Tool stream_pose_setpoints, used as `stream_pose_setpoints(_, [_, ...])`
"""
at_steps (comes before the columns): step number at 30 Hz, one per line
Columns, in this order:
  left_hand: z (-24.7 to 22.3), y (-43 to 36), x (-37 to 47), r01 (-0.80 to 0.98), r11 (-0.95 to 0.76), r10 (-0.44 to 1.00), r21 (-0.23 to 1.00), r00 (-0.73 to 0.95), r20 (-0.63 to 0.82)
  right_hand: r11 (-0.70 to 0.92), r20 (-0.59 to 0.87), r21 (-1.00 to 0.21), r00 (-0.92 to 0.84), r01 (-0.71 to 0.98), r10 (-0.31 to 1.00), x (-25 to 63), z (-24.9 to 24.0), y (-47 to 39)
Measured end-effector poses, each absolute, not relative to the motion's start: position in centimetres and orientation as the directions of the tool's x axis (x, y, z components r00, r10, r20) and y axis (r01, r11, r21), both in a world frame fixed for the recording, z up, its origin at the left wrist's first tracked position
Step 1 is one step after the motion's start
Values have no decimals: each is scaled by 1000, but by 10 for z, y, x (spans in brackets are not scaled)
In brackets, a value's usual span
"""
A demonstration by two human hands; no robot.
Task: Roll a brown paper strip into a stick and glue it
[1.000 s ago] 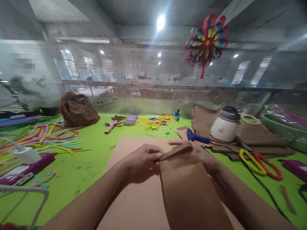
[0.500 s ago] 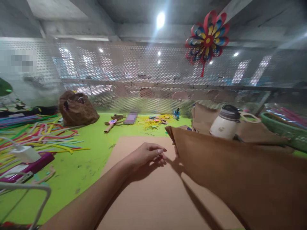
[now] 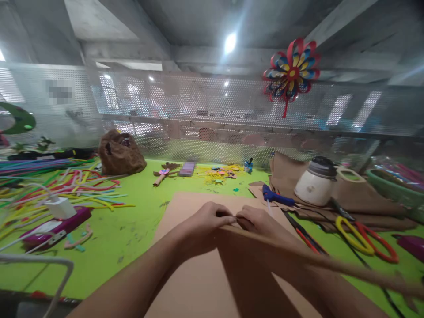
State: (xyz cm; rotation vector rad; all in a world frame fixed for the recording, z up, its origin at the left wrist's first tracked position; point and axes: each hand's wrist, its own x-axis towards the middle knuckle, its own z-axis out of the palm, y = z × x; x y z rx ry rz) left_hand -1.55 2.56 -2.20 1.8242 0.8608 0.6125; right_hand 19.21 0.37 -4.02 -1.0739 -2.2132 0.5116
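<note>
On my feed, the brown paper sheet [image 3: 331, 263] looks matt, its nearest stretch blurred; the tan board [image 3: 188, 282] below it is smooth and matt, like card. The green tabletop [image 3: 109, 247] is smooth, with a faint sheen and scuffs. At far left I see a rough, crumpled brown paper lump [image 3: 122, 154]. To the right, the glue gun [image 3: 278, 198] has a blue plastic body, the scissors [image 3: 356, 234] plastic handles, and the jar [image 3: 313, 185] a smooth, glossy white body. Across the far side, the perforated panel [image 3: 185, 104] looks like metal.
</note>
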Motion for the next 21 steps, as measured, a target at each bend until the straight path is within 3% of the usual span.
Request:
stream_pose_setpoints(5, [-28,38,-22,367,-341,772,866,634,35,680,405,-192,-574,707,711,182,-42,2])
stream_pose_setpoints(8, [-32,33,-19,372,-321,795,871,606,34,678,432,-149,-570,719,699,178,-47,1])
stream_pose_setpoints(11, [-37,25,-15,369,-270,824,890,567,15,674,430,-228,-549,703,717,178,-45,-3])
stream_pose_setpoints(16, [-39,20,-13,350,-170,850,921,526,-43,624,350,-518,-521,584,779,185,-33,-9])
stream_pose_setpoints(21, [-31,28,-14,397,-275,822,876,569,1,520,301,-677,-449,521,841,193,-31,-12])
